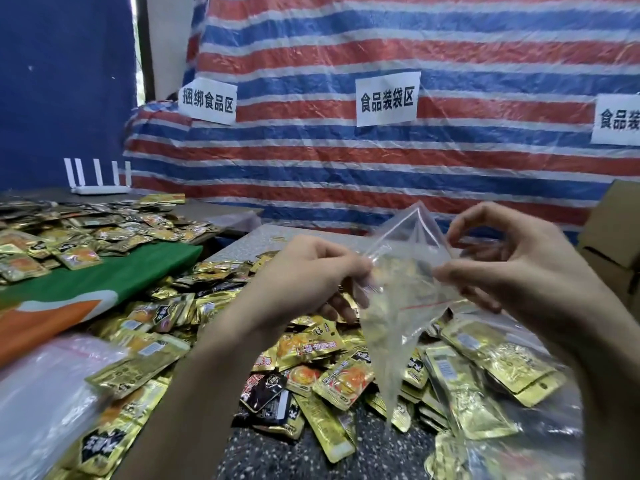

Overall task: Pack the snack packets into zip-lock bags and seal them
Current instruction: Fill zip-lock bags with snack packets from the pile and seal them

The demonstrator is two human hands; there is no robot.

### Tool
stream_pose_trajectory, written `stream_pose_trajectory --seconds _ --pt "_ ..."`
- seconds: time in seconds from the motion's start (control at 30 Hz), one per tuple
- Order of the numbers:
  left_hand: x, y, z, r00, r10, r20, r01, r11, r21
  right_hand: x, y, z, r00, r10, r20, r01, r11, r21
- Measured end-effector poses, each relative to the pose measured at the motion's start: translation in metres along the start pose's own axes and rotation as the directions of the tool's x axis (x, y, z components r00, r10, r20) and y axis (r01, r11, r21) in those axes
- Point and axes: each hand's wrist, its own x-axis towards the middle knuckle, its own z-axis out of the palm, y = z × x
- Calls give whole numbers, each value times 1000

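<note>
Fingers of the left hand and right hand pinch opposite lips of the seemingly empty zip-lock bag, held above gold snack packets heaped toward the table's near edge. Pulling the lips evenly apart should open it cleanly.

Gold snack packets across speckled table

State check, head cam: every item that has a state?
zip-lock bag: empty, held aloft; mouth unclear.
left hand: pinches the bag's left edge.
right hand: pinches the bag's right edge.
snack packets: loose heap, unbagged.
spare bags: stacked flat, blurred.
router: antennas upright.
</note>
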Motion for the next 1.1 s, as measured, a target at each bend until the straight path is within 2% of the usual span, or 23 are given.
stream_pose_trajectory --seconds 0.1,0.2,0.33,0.43,0.5,0.77,0.83,0.9,1.0,1.1 --pt "2 -2 -9 995 -45 -87 41 998 -44 -5 -1 -5 972 -204 114 223 956 -189" --pt "4 -4 -15 982 -92 -167 70 989 -130 -8 -2 -5 942 -235 238 298 913 -280" --pt "7 -5 -14 971 -128 -200 93 980 -177 -9 -3 0 932 -208 295 303 897 -323" --pt "8 -5 -12 967 -132 -216 88 975 -204 -6 -1 4 915 -54 401 254 848 -466" --pt "10 -6 -13 967 -131 -217 83 972 -218 -7 -1 5 897 46 440 201 844 -497" --pt "28 -28 -20 969 -75 -236 28 980 -197 -3 1 -1 934 -44 356 211 870 -446" --pt "39 -47 -20 967 -66 -247 47 995 -84 -3 3 -2 936 -47 348 208 872 -443" --pt "50 -74 -17 970 -51 -236 102 972 211 -3 4 -2 937 -30 348 199 864 -463" --pt "65 -120 -8 976 -160 -148 218 746 629 -3 4 -3 938 -5 348 193 840 -507" --pt "71 -157 2 956 -283 -75 233 580 780 -4 2 -2 930 17 366 194 824 -532"
